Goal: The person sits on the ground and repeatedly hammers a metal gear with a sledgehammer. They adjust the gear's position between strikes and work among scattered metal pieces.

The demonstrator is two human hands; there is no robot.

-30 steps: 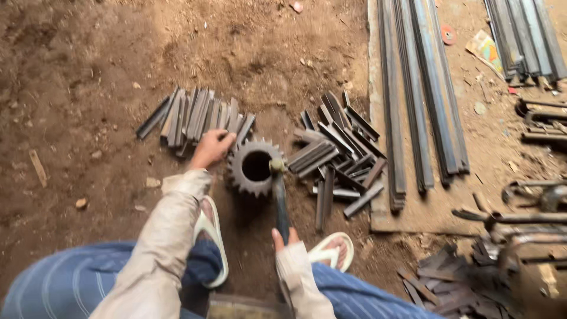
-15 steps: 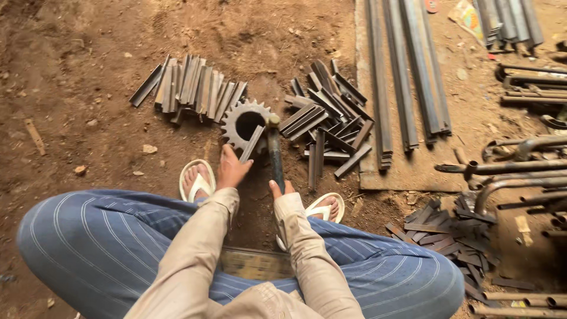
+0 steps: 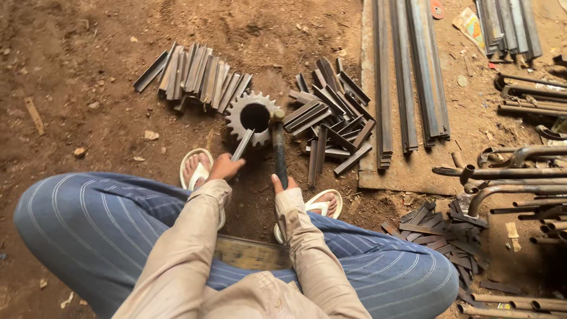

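I squat on a dirt floor in blue striped trousers and white sandals. My left hand (image 3: 224, 167) grips the near end of a short steel angle piece (image 3: 243, 145), whose far end rests on the rim of a large rusty gear wheel (image 3: 253, 116) lying flat on the ground. My right hand (image 3: 282, 184) holds the handle of a hammer (image 3: 278, 147); its head lies against the gear's right edge.
A row of cut angle pieces (image 3: 192, 75) lies left of the gear. A loose heap of angle pieces (image 3: 331, 121) lies on its right. Long steel bars (image 3: 410, 71) rest on a board further right, with pipes (image 3: 520, 171) and scrap (image 3: 437, 227) beyond.
My left hand came back from the left row holding an angle piece and set it on the gear's rim. The view pulled back and my knees came into sight.
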